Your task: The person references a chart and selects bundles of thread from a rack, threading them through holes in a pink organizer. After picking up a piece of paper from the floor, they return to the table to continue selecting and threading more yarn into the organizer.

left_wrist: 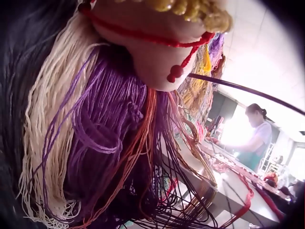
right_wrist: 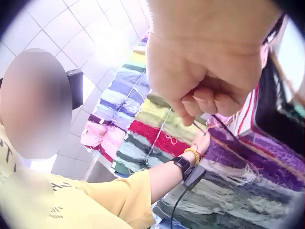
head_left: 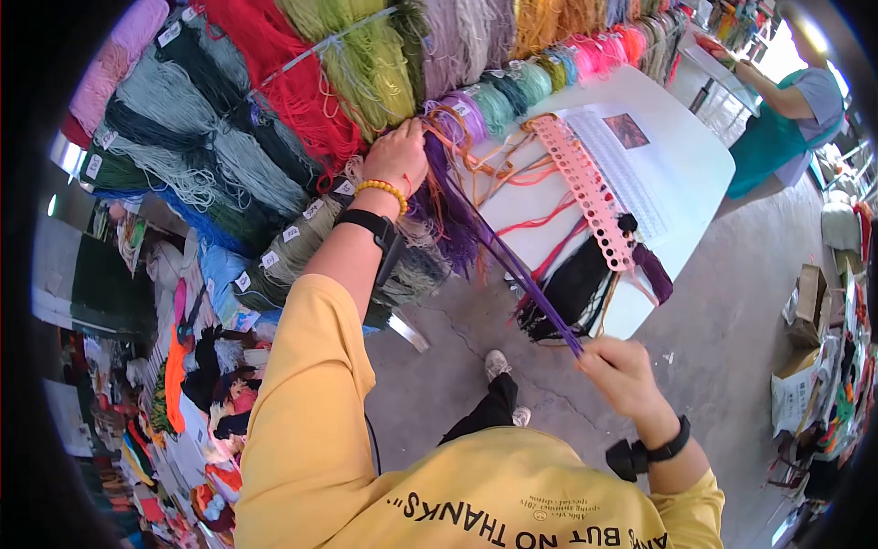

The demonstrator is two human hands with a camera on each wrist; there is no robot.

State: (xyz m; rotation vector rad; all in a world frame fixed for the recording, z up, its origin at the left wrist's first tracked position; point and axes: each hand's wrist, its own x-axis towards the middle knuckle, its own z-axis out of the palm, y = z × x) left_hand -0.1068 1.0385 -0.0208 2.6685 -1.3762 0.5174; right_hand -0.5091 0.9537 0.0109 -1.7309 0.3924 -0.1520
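Note:
A purple thread strand (head_left: 517, 265) runs taut from the yarn rack to my right hand (head_left: 622, 373), whose curled fingers grip its end. In the right wrist view the fingers of that right hand (right_wrist: 205, 71) are folded into the palm. My left hand (head_left: 397, 157) lies at the top of a hanging purple skein (head_left: 448, 215), where the strand starts; its fingertips are hidden. The left wrist view shows the purple skein (left_wrist: 107, 119) hanging below the left hand (left_wrist: 152, 52), beside cream threads (left_wrist: 52, 124) and orange ones.
A white table (head_left: 690, 137) holds a pink holed card (head_left: 581, 188) with threads, a printed sheet (head_left: 631, 165) and black yarn (head_left: 572, 293). Labelled skeins (head_left: 210, 119) fill the rack. Someone in a green apron (head_left: 777, 151) stands beyond the table. Boxes (head_left: 800, 366) are at right.

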